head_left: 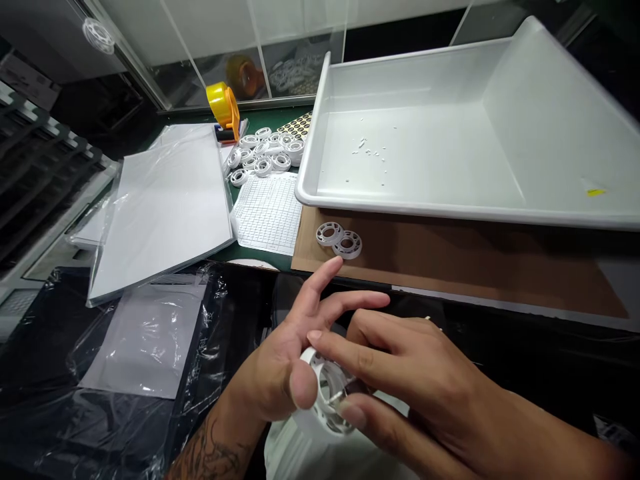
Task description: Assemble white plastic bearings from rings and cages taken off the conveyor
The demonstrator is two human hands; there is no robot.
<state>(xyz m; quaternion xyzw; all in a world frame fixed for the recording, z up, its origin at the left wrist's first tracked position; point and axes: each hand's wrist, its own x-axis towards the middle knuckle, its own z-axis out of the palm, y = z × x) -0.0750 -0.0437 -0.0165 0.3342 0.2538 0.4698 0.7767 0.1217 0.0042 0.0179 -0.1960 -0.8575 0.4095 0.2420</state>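
Low in the middle of the head view, a white slotted ring [325, 417] is held between both hands. My left hand [285, 353] has its thumb against the ring's left side, with two fingers stretched out beyond it. My right hand [415, 373] grips the ring's right side with thumb and index finger; a small shiny piece shows by the thumb tip, too blurred to name. Just past my left fingertips, two similar white rings [349, 245] overlap on brown cardboard [400, 250].
A large white tray [400, 208] with small white bits stands at the back right. Several white rings [263, 165] lie left of it, near a gridded sheet [267, 210] and a yellow tape roll [220, 103]. Plastic-wrapped white sheets [165, 207] are on the left.
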